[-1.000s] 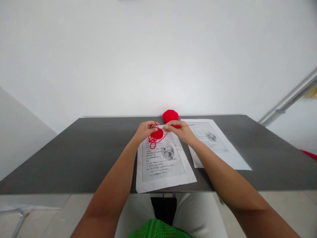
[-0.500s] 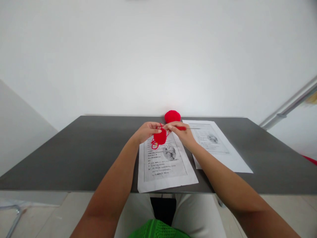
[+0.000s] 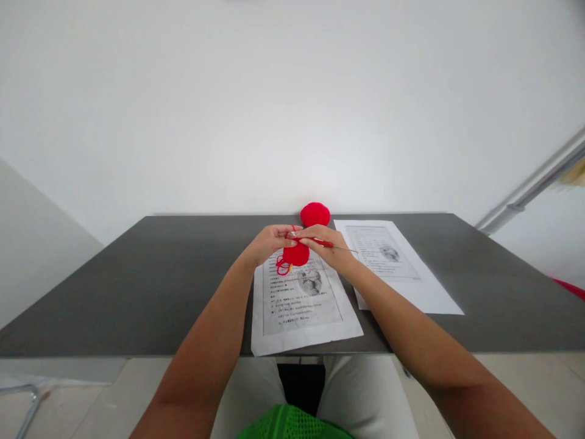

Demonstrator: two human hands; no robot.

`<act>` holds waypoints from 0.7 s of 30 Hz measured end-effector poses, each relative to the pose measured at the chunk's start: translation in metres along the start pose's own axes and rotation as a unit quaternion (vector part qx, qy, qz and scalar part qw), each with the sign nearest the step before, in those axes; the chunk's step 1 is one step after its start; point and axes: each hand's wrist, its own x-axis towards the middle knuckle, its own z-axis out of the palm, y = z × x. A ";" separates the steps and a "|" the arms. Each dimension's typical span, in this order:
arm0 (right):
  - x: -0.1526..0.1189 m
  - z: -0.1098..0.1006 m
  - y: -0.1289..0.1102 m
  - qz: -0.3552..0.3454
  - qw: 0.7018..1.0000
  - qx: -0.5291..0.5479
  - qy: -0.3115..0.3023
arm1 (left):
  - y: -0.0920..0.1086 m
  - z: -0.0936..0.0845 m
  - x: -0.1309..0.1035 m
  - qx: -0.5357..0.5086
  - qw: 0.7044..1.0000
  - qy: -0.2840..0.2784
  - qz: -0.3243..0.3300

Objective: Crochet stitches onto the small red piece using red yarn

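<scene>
My left hand (image 3: 270, 242) pinches the top edge of a small round red crochet piece (image 3: 297, 254). Loops of red yarn (image 3: 283, 266) with a bit of yellow dangle from the piece's lower left. In my right hand (image 3: 329, 245) is a crochet hook (image 3: 325, 243) with a red handle; its metal rear end points right. The hook's front end meets the work between the fingertips of both hands, where the tip is hidden. Behind my right hand, a red ball of yarn (image 3: 315, 213) rests at the table's back edge.
Under my hands lies a printed sheet (image 3: 306, 335), reaching the front edge of the dark table (image 3: 183, 292). A second printed sheet (image 3: 429, 299) lies to the right, partly beneath my right forearm. A white wall (image 3: 292, 122) rises right behind the table.
My right hand has shifted slightly left, closer to my left fingertips. The crochet hook has tilted, its rear end now lower. The round crochet piece shows wider towards the camera.
</scene>
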 end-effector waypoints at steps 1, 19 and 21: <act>0.000 0.001 0.000 0.011 1.000 0.007 0.006 | 0.000 0.000 0.000 0.002 1.000 0.003 0.000; 0.002 0.006 0.004 0.113 0.990 0.060 0.067 | -0.004 0.008 0.003 0.051 0.994 0.075 0.053; 0.001 0.008 0.001 0.103 0.991 0.046 0.065 | -0.004 0.010 0.004 0.056 0.993 0.088 0.063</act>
